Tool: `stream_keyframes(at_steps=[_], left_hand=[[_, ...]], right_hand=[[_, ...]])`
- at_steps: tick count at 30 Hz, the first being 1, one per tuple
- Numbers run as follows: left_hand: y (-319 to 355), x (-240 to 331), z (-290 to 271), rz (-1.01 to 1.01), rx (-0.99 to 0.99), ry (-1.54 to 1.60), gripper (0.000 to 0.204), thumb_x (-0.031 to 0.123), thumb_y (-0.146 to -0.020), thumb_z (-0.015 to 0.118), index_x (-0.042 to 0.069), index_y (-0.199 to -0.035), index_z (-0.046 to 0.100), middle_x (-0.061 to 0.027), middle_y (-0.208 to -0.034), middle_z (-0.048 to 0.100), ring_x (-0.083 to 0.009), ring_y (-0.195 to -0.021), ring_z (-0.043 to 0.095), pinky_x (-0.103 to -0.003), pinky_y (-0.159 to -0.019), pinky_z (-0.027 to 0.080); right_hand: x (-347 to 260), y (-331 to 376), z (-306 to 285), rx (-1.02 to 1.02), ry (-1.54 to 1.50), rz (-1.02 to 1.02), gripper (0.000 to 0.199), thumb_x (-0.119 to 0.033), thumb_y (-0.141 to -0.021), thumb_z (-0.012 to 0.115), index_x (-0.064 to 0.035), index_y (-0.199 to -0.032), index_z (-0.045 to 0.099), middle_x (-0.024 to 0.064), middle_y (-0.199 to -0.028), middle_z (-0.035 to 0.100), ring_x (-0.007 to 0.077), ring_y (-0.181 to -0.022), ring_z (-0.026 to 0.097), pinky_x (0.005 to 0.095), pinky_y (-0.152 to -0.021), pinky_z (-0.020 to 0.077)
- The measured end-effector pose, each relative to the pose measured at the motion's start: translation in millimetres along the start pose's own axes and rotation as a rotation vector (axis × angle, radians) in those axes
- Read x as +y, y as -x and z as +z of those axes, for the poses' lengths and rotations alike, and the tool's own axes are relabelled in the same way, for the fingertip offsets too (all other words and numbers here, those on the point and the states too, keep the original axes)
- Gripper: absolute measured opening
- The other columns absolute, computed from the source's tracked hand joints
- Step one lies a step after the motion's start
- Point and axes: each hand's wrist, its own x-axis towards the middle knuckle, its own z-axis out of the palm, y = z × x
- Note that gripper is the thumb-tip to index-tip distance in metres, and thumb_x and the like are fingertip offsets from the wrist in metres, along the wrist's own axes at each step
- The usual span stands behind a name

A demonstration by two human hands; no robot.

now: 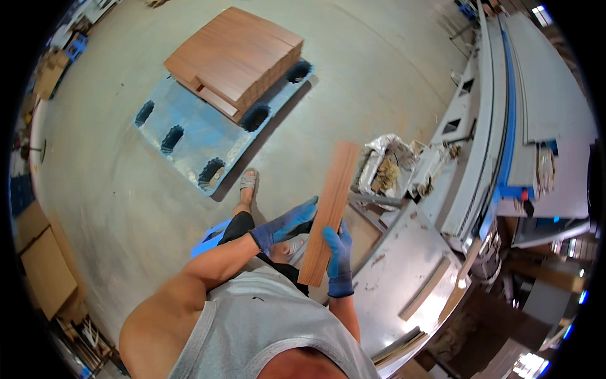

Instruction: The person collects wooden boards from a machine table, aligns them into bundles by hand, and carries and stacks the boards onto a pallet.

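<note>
A long wood-grain board [331,208] slants upright in front of my body. My right hand [339,256], in a blue work glove, grips its lower right edge with the thumb across the face and the fingers partly hidden behind. My left hand [289,223], gloved the same way, lies flat beside the board's left edge, fingers stretched out; whether it touches the edge I cannot tell.
Ahead on the floor, a blue plastic pallet [189,132] carries stacked wood-grain panels [237,50]. At right are a metal worktable [404,259] with a narrow strip [425,288], a foil-lined container [386,167] and a long machine [483,139]. Cardboard [47,271] stands at left.
</note>
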Motion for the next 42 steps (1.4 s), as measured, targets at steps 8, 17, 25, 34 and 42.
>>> stream_keyframes(at_steps=[8, 17, 25, 34, 42], left_hand=[[63.8, 165.6, -138.1, 0.272, 0.308, -0.043, 0.089, 0.051, -0.095, 0.074, 0.003, -0.158, 0.035, -0.0138, -0.147, 0.056, -0.0259, -0.133, 0.058, -0.04, -0.112, 0.048], [98.6, 236.1, -352.6, 0.484, 0.686, 0.406, 0.068, 0.038, -0.1, 0.068, -0.006, -0.148, 0.048, -0.0186, -0.134, 0.065, -0.0286, -0.116, 0.068, -0.042, -0.103, 0.056], [52.1, 239.3, -555.9, 0.586, 0.831, 0.645, 0.059, 0.032, -0.102, 0.067, -0.003, -0.147, 0.049, -0.0159, -0.134, 0.065, -0.0265, -0.115, 0.067, -0.04, -0.1, 0.057], [-11.8, 233.1, -732.3, 0.639, 0.975, 0.558, 0.053, 0.035, -0.1, 0.072, 0.006, -0.141, 0.055, -0.012, -0.127, 0.067, -0.0247, -0.116, 0.067, -0.041, -0.099, 0.058], [-36.3, 222.6, -780.6, 0.731, 1.163, 0.323, 0.073, 0.024, -0.099, 0.071, -0.001, -0.16, 0.038, -0.0139, -0.148, 0.056, -0.0237, -0.133, 0.058, -0.036, -0.11, 0.049]], right_hand=[[21.6, -177.6, 187.5, -0.304, 0.258, 0.088, 0.077, -0.013, -0.094, 0.072, 0.0057, -0.159, 0.035, 0.0132, -0.145, 0.057, 0.0183, -0.127, 0.057, 0.0334, -0.108, 0.0466], [147.7, -390.7, 342.8, -0.611, 0.413, 0.373, 0.076, -0.023, -0.101, 0.069, -0.0001, -0.163, 0.032, 0.0121, -0.146, 0.057, 0.0174, -0.127, 0.058, 0.0318, -0.105, 0.0491], [284.5, -580.5, 383.3, -0.657, 0.468, 0.463, 0.078, -0.028, -0.096, 0.076, 0.0059, -0.157, 0.04, 0.0129, -0.133, 0.067, 0.0144, -0.11, 0.065, 0.0296, -0.092, 0.0542], [376.2, -726.3, 380.6, -0.647, 0.661, 0.382, 0.086, -0.037, -0.095, 0.073, 0.0077, -0.158, 0.036, 0.0147, -0.128, 0.066, 0.0162, -0.114, 0.062, 0.0293, -0.098, 0.0502], [366.4, -686.7, 305.1, -0.49, 0.664, 0.371, 0.062, -0.022, -0.096, 0.072, 0.0073, -0.146, 0.051, 0.0092, -0.123, 0.068, 0.0146, -0.11, 0.062, 0.0318, -0.094, 0.0523]])
